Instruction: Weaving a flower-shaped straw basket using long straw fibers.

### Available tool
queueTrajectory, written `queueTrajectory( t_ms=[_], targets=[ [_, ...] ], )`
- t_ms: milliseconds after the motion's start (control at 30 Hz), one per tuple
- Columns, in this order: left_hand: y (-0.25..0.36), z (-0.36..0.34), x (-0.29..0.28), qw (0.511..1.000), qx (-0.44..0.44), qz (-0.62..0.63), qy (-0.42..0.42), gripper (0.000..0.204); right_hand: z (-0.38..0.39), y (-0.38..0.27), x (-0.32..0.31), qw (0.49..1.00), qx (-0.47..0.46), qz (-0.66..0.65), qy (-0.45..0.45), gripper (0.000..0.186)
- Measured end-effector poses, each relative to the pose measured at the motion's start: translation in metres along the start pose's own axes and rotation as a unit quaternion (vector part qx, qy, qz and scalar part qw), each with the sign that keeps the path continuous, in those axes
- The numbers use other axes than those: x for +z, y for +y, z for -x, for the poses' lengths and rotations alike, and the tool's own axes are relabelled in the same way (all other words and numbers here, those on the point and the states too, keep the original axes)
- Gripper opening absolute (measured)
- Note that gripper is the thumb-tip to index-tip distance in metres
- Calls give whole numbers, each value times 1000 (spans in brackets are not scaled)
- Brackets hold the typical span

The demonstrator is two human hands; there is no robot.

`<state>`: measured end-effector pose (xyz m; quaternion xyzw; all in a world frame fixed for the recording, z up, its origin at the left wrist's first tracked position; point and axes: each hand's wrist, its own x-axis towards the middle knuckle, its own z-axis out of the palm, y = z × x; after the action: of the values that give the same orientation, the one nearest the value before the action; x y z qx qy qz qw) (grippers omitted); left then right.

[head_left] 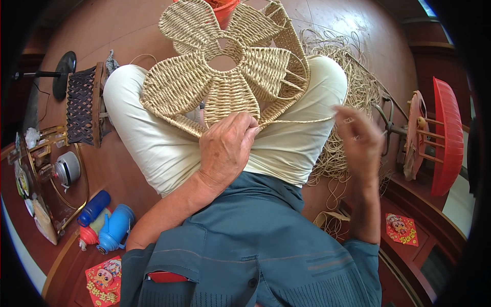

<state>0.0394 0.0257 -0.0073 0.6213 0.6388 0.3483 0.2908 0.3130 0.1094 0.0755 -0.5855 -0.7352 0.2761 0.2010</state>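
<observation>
A woven straw piece (231, 97) with flower-like petals round a central hole rests across my lap. At its near edge, my left hand (226, 143) is closed over the rim below the front petal, its fingertips partly hidden. From beside that grip a straw cord (302, 121) stretches out to the right, fairly taut. My right hand (361, 140), smeared by motion, is raised beyond my right knee with its fingers pinched at the cord's outer end. Along the piece's right side, a few bare frame rods (294, 82) show between the petals.
A tangled heap of straw cord (353, 66) lies on the floor by my right leg. Further right stands a red plastic stool or basin-like thing (446, 135). To my left are a dark woven stool (82, 106), blue flasks (115, 227) and a cluttered round table (30, 179).
</observation>
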Motion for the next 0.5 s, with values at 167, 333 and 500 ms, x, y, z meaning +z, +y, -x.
queueTrajectory(
  t_ms=[167, 333, 500],
  targets=[
    [-3, 2, 5, 995, 85, -39, 34, 10, 30, -19, 75, 993, -13, -90, -75, 27],
    [-9, 8, 8, 982, 155, -102, 44, 17, 33, -25, 98, 993, -78, -87, -2, 39],
    [-10, 12, 8, 964, 202, -170, 33, 38, 20, -22, 108, 982, -187, -12, 3, 43]
  ],
)
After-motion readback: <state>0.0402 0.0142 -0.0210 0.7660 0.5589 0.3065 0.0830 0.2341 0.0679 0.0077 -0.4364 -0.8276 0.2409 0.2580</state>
